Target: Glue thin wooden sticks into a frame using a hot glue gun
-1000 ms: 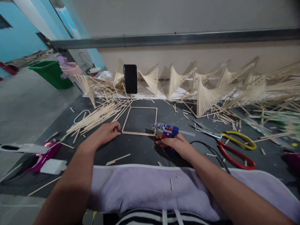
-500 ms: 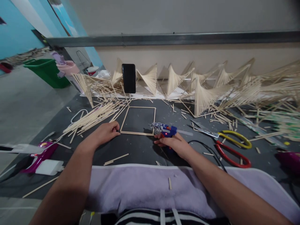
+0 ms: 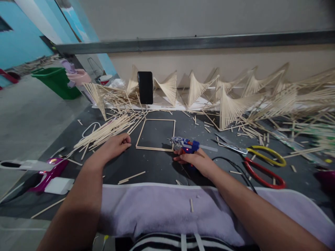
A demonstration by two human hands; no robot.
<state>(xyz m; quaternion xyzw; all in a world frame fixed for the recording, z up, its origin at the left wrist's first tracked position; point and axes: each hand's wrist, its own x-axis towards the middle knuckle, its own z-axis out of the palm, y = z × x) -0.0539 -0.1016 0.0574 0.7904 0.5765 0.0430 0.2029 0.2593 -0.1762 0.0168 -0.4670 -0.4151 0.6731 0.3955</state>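
My right hand (image 3: 190, 157) is wrapped round a blue hot glue gun (image 3: 188, 145) with a lit red light. A clear glue stick (image 3: 209, 148) pokes out of its back. The gun's foil-covered nozzle points left, by the front right corner of a square frame of thin wooden sticks (image 3: 154, 149). This frame lies flat on the dark tabletop, its front side looking doubled. Left of its front corner, my left hand (image 3: 117, 143) rests with curled fingers, a small gap from the wood, and nothing shows in it. A pile of loose sticks (image 3: 107, 130) lies just beyond that hand.
Scissors (image 3: 243, 150) with yellow and red handles lie right of the glue gun, near its black cable. Twisted stick structures (image 3: 196, 89) line the wall. A phone (image 3: 145, 88) stands upright behind the frame. At left sits a magenta device (image 3: 53, 170); a lilac cloth (image 3: 162, 209) covers my lap.
My left hand has drawn slightly back from the frame's front left corner, opening a gap. The glue gun stays at the right corner. The whole view has shifted a little.
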